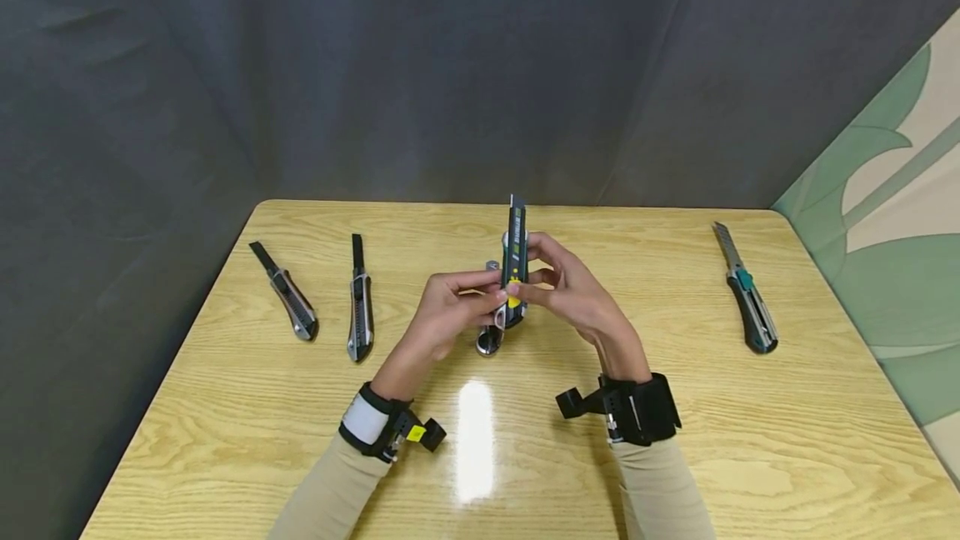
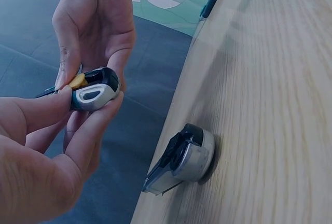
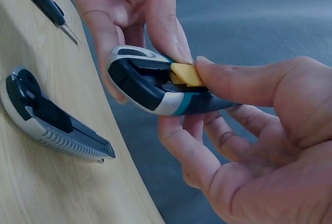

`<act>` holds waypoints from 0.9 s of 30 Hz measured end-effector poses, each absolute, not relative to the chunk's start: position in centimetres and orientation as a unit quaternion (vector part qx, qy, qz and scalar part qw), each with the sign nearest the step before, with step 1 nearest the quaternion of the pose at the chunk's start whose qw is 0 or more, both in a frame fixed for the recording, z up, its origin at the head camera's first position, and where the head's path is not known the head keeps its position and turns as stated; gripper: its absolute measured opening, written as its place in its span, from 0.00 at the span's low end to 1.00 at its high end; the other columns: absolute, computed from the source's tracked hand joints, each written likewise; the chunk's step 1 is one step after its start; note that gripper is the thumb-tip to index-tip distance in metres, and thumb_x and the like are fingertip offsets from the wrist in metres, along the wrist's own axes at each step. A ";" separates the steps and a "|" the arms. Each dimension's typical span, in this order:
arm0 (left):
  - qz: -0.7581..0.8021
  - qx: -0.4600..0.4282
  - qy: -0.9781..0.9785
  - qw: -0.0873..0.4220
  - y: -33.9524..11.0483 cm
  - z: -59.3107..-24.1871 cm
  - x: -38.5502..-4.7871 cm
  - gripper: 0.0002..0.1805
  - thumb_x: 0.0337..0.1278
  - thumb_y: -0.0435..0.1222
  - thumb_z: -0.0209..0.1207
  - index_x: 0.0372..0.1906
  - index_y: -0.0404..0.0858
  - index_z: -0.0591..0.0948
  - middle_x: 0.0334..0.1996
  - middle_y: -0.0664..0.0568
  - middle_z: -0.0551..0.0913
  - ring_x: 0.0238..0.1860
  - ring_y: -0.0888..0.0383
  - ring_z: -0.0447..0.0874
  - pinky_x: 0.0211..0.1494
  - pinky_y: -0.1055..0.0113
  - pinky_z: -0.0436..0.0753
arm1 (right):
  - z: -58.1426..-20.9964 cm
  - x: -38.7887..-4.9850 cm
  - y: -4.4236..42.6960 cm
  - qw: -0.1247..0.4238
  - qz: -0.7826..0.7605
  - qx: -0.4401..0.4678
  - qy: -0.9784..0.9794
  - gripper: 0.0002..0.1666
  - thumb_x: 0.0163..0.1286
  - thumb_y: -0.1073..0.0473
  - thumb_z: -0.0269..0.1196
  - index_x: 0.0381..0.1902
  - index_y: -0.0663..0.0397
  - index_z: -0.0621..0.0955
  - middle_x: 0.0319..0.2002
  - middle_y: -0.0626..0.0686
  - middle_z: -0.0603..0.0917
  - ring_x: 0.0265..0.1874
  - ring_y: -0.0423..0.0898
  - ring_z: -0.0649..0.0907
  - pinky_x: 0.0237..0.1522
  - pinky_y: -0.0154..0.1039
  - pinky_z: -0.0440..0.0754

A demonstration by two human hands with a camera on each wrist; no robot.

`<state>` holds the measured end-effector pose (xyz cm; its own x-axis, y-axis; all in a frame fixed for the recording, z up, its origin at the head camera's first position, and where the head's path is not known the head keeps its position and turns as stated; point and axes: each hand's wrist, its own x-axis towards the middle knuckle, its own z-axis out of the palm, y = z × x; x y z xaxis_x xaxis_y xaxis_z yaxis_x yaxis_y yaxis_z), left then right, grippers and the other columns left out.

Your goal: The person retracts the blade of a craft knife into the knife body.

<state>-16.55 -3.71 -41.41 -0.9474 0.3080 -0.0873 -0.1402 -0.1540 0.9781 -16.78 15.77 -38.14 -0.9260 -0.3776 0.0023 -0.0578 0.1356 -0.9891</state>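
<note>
Both my hands hold up a utility knife [image 1: 516,244] with a dark body and a yellow slider [image 3: 185,73], tilted upright above the table. My left hand [image 1: 450,311] grips its silver-and-black lower end [image 2: 93,97], thumb beside the slider. With thumb and fingers, my right hand [image 1: 581,294] pinches it from the other side, the thumb touching the yellow slider. Under the hands lies a second, silver-and-black knife [image 1: 489,342] on the table, partly hidden in the head view; the right wrist view shows its ribbed handle [image 3: 57,130].
Two silver-and-black utility knives, one at far left [image 1: 298,311] and one nearer [image 1: 361,315], lie on the wooden table [image 1: 225,440]. A teal-slider knife [image 1: 750,298] with its blade out lies at right. Behind the table hangs a dark curtain [image 1: 465,73].
</note>
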 end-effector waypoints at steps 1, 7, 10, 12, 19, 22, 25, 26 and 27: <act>0.756 0.066 0.634 0.147 -3.7 -41.4 -16.6 0.19 0.54 0.28 0.64 0.52 0.38 0.82 0.39 0.45 0.82 0.32 0.56 0.86 0.41 0.56 0.87 | -38.2 -16.8 15.8 0.124 -0.640 -0.148 0.744 0.32 0.61 0.67 0.66 0.61 0.44 0.69 0.51 0.58 0.73 0.43 0.57 0.81 0.41 0.46 0.83; 0.749 0.065 0.639 0.163 -3.8 -41.4 -16.5 0.18 0.54 0.31 0.65 0.52 0.40 0.83 0.40 0.45 0.82 0.32 0.55 0.87 0.41 0.58 0.87 | -38.3 -16.8 16.0 0.134 -0.642 -0.150 0.740 0.32 0.60 0.67 0.66 0.61 0.46 0.69 0.51 0.59 0.72 0.44 0.57 0.82 0.42 0.45 0.84; 0.750 0.066 0.637 0.165 -3.8 -41.5 -16.5 0.19 0.53 0.31 0.65 0.52 0.41 0.83 0.41 0.45 0.82 0.33 0.55 0.87 0.42 0.57 0.87 | -38.2 -16.8 16.1 0.142 -0.641 -0.151 0.739 0.34 0.60 0.67 0.67 0.62 0.44 0.69 0.51 0.60 0.71 0.46 0.57 0.81 0.42 0.47 0.84; 0.752 0.065 0.635 0.164 -3.9 -41.5 -16.5 0.18 0.53 0.31 0.65 0.52 0.41 0.83 0.41 0.44 0.82 0.34 0.55 0.87 0.44 0.55 0.86 | -38.2 -16.8 16.2 0.144 -0.640 -0.154 0.739 0.34 0.60 0.67 0.67 0.62 0.43 0.68 0.51 0.61 0.70 0.47 0.57 0.81 0.42 0.48 0.84; 0.763 0.057 0.619 0.179 -3.9 -41.7 -16.8 0.20 0.53 0.29 0.65 0.53 0.39 0.82 0.40 0.45 0.82 0.33 0.54 0.87 0.46 0.51 0.85 | -38.5 -16.9 16.2 0.133 -0.629 -0.161 0.748 0.37 0.59 0.68 0.68 0.63 0.41 0.68 0.51 0.62 0.70 0.46 0.58 0.80 0.43 0.46 0.84; 0.766 0.048 0.616 0.179 -4.0 -41.9 -16.9 0.20 0.52 0.28 0.65 0.53 0.39 0.82 0.40 0.45 0.82 0.33 0.55 0.87 0.46 0.52 0.85 | -38.5 -16.9 16.1 0.130 -0.621 -0.171 0.754 0.38 0.59 0.67 0.68 0.64 0.41 0.68 0.51 0.61 0.71 0.47 0.58 0.79 0.43 0.46 0.84; 0.768 0.044 0.613 0.181 -4.1 -41.9 -16.8 0.20 0.52 0.28 0.65 0.53 0.39 0.82 0.40 0.45 0.82 0.33 0.54 0.87 0.47 0.51 0.85 | -38.1 -16.8 15.9 0.127 -0.613 -0.181 0.759 0.38 0.58 0.68 0.68 0.64 0.43 0.68 0.50 0.60 0.72 0.48 0.58 0.78 0.45 0.47 0.83; 0.769 0.044 0.611 0.182 -4.2 -41.9 -16.8 0.20 0.52 0.28 0.65 0.53 0.39 0.82 0.39 0.45 0.82 0.33 0.54 0.87 0.47 0.51 0.85 | -37.9 -16.7 15.9 0.127 -0.611 -0.182 0.759 0.38 0.58 0.69 0.67 0.64 0.44 0.68 0.50 0.60 0.73 0.48 0.58 0.78 0.46 0.48 0.83; 0.770 0.044 0.610 0.183 -4.2 -41.9 -16.8 0.20 0.52 0.28 0.65 0.53 0.39 0.82 0.39 0.45 0.82 0.33 0.54 0.87 0.47 0.50 0.84 | -37.6 -16.6 15.8 0.127 -0.609 -0.184 0.761 0.37 0.58 0.70 0.67 0.64 0.45 0.68 0.49 0.60 0.73 0.48 0.58 0.77 0.47 0.49 0.82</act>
